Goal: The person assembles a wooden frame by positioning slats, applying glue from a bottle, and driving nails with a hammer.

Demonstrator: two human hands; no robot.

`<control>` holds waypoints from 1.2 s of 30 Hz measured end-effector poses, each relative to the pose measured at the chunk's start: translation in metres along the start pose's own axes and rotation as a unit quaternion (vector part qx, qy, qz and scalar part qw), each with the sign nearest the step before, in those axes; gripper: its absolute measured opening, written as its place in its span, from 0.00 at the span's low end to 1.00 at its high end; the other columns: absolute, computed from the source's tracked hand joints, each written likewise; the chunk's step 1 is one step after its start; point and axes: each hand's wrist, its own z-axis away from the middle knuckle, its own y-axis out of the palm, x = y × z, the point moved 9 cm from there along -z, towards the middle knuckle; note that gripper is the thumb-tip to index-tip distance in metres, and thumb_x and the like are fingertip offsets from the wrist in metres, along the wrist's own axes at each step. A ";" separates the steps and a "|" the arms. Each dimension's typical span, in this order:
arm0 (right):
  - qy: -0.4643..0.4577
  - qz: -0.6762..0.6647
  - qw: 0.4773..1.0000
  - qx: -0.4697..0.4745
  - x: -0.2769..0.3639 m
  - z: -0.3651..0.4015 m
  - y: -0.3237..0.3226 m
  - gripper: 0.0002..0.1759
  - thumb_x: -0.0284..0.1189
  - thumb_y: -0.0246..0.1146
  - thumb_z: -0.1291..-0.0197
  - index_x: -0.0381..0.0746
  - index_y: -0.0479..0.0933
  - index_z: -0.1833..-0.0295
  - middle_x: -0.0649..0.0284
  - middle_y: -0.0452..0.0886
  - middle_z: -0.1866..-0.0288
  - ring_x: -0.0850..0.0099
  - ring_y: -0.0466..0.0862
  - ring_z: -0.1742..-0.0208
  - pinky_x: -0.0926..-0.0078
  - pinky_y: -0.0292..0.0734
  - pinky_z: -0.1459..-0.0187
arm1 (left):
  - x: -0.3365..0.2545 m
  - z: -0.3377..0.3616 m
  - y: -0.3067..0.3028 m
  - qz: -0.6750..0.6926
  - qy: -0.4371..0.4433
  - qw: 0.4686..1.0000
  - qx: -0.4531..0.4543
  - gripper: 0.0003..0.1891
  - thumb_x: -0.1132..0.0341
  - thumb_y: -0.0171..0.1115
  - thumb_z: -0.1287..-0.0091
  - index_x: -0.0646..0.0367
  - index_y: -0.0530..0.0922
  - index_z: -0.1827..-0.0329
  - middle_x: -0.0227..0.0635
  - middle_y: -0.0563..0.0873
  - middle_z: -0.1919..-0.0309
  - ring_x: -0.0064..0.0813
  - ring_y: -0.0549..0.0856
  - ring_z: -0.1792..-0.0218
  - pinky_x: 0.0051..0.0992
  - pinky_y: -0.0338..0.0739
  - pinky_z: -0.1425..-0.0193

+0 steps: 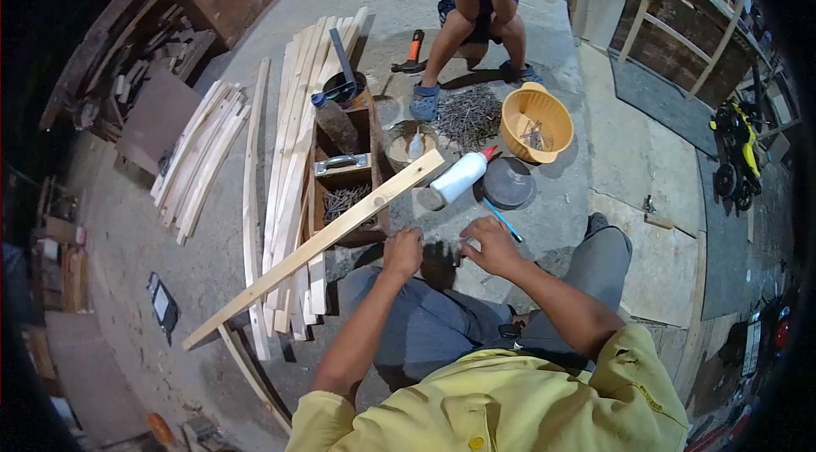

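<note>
Wooden slat lies diagonally, just left of your left hand. Both it and your right hand are curled; contents cannot be told. Far right, the yellow bowl holds nails. At left, the box holds loose nails.

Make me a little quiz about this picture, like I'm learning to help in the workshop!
1. True or false: the bottle stands upright.
2. What colour is the bowl? A yellow, B blue, C green.
3. Fill in: the long slat lies across a wooden ___ that has nails in it.

Key
1. False: the bottle lies on its side.
2. A.
3. box.
</note>
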 end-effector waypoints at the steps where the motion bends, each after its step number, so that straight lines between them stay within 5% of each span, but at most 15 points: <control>1: 0.002 0.003 1.000 -0.002 -0.007 0.005 0.001 0.16 0.40 0.67 0.40 0.43 0.82 0.50 0.59 0.80 0.49 0.57 0.74 0.42 0.57 0.64 0.40 | 0.005 -0.009 0.018 0.002 0.003 1.000 -0.001 0.07 0.71 0.58 0.36 0.60 0.82 0.60 0.48 0.84 0.59 0.49 0.84 0.54 0.46 0.77 0.49; 3: 0.064 -0.049 0.997 0.017 -0.028 0.007 0.006 0.15 0.39 0.66 0.39 0.41 0.83 0.53 0.56 0.81 0.51 0.55 0.76 0.42 0.55 0.66 0.41 | 0.015 -0.020 0.043 -0.077 -0.016 0.997 0.028 0.09 0.70 0.54 0.36 0.59 0.83 0.59 0.47 0.86 0.55 0.49 0.86 0.52 0.46 0.79 0.49; 9: 0.062 -0.089 0.994 0.020 -0.042 -0.007 0.014 0.14 0.37 0.67 0.40 0.38 0.83 0.56 0.55 0.84 0.57 0.53 0.79 0.48 0.58 0.71 0.45 | 0.039 -0.020 0.072 -0.098 -0.058 0.986 0.125 0.12 0.70 0.53 0.37 0.58 0.81 0.53 0.49 0.87 0.54 0.48 0.87 0.51 0.47 0.80 0.48; 17: 0.044 -0.097 0.994 0.004 -0.037 -0.010 0.009 0.14 0.35 0.67 0.40 0.37 0.83 0.54 0.54 0.84 0.58 0.55 0.81 0.52 0.59 0.75 0.49 | 0.037 -0.021 0.053 0.000 -0.075 0.995 0.071 0.15 0.60 0.62 0.37 0.57 0.79 0.52 0.49 0.86 0.55 0.52 0.85 0.51 0.46 0.79 0.47; 19: 0.099 -0.177 0.979 0.009 -0.044 -0.015 -0.006 0.15 0.34 0.68 0.40 0.35 0.82 0.53 0.53 0.83 0.59 0.59 0.83 0.55 0.63 0.76 0.53 | 0.038 -0.023 0.051 0.037 -0.083 0.994 0.055 0.15 0.58 0.65 0.38 0.58 0.79 0.53 0.48 0.86 0.56 0.52 0.85 0.52 0.46 0.79 0.48; 22: 0.073 -0.162 0.978 -0.108 -0.079 -0.035 -0.054 0.15 0.34 0.68 0.39 0.35 0.82 0.53 0.54 0.84 0.63 0.63 0.84 0.61 0.68 0.77 0.58 | 0.034 -0.026 0.044 0.079 -0.079 0.993 0.040 0.15 0.57 0.65 0.38 0.58 0.81 0.56 0.47 0.87 0.60 0.51 0.86 0.55 0.45 0.79 0.51; 28: 0.168 -0.054 0.950 -0.257 -0.174 -0.088 -0.179 0.14 0.36 0.67 0.40 0.37 0.83 0.55 0.53 0.86 0.64 0.61 0.87 0.62 0.67 0.80 0.60 | 0.036 -0.036 0.050 0.120 -0.075 0.989 0.048 0.14 0.56 0.62 0.35 0.58 0.82 0.58 0.49 0.87 0.64 0.52 0.86 0.57 0.46 0.79 0.52; 36: 0.305 0.160 0.929 -0.139 -0.291 -0.154 -0.156 0.15 0.36 0.56 0.38 0.38 0.83 0.57 0.46 0.85 0.59 0.47 0.85 0.55 0.54 0.80 0.51 | 0.027 -0.043 0.043 0.161 -0.099 0.978 0.092 0.15 0.55 0.59 0.33 0.57 0.82 0.57 0.51 0.87 0.62 0.54 0.85 0.56 0.48 0.79 0.51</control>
